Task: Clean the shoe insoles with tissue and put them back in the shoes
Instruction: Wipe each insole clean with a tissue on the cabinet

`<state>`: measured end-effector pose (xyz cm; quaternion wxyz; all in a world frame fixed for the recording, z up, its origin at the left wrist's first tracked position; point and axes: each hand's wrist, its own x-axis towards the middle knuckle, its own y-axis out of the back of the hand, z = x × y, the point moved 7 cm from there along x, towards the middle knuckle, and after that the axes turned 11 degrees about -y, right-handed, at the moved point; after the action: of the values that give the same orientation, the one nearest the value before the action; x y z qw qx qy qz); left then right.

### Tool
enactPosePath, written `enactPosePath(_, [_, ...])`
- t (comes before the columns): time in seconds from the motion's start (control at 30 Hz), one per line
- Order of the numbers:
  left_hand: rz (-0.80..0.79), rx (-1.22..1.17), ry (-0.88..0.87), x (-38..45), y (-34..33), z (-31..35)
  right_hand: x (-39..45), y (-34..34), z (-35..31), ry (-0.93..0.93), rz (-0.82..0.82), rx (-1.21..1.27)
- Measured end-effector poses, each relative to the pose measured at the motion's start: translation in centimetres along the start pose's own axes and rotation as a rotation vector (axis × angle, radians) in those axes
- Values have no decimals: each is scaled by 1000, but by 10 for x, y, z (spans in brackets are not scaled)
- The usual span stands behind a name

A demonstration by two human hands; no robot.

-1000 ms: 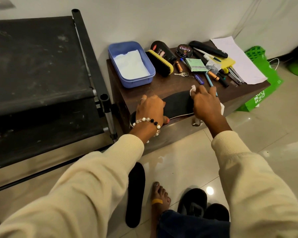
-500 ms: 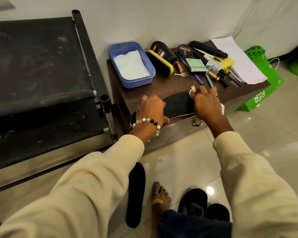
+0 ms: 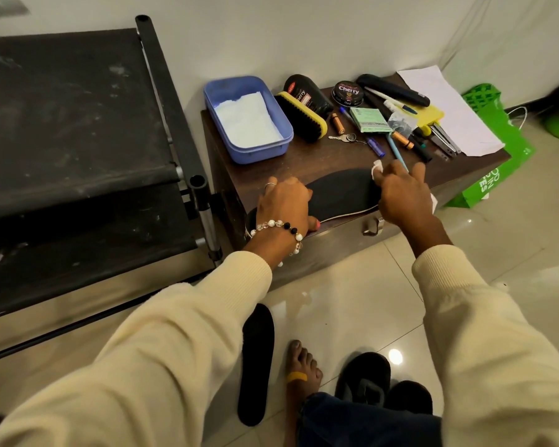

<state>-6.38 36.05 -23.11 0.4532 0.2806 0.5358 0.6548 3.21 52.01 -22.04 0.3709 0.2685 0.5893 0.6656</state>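
Now left hand [image 3: 284, 204] presses the insole [image 3: 339, 195] flat; right hand [image 3: 400, 195] pinches tissue [image 3: 377, 167] against it

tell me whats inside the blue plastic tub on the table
The blue plastic tub holds a flat sheet of white tissue that covers most of its floor. Whether anything lies beneath the tissue cannot be seen.
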Motion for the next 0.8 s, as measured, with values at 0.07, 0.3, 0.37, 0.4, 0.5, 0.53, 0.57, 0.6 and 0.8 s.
enactPosePath(0.07, [1, 8, -1, 0, 0, 0, -1, -2, -1, 6, -15, 21])
enactPosePath(0.3, [8, 6, 9, 1, -3, 1, 0, -3, -21, 162, 14, -38])
enactPosePath(0.37, [0, 10, 9, 1, -3, 0, 3, -3, -8, 80, 21, -16])
enactPosePath(0.4, [-3, 12, 10, 1, -3, 0, 2, -2, -2, 39, 25, 4])
enactPosePath(0.5, [-7, 37, -2, 0, -1, 2, -1, -2, 5, -27, 6, 27])
enactPosePath(0.53, [-8, 45, -5, 0, 0, 3, -2, -4, 6, -46, -9, 39])
enactPosePath(0.57, [-9, 51, -7, 0, 1, 3, -3, -5, 6, -63, -24, 52])
enactPosePath(0.6, [-10, 51, -6, 0, 1, 3, -3, -7, 5, -77, -33, 60])
enactPosePath(0.8, [-20, 60, -27, 2, -1, 4, 4, -7, -3, -74, -27, 93])
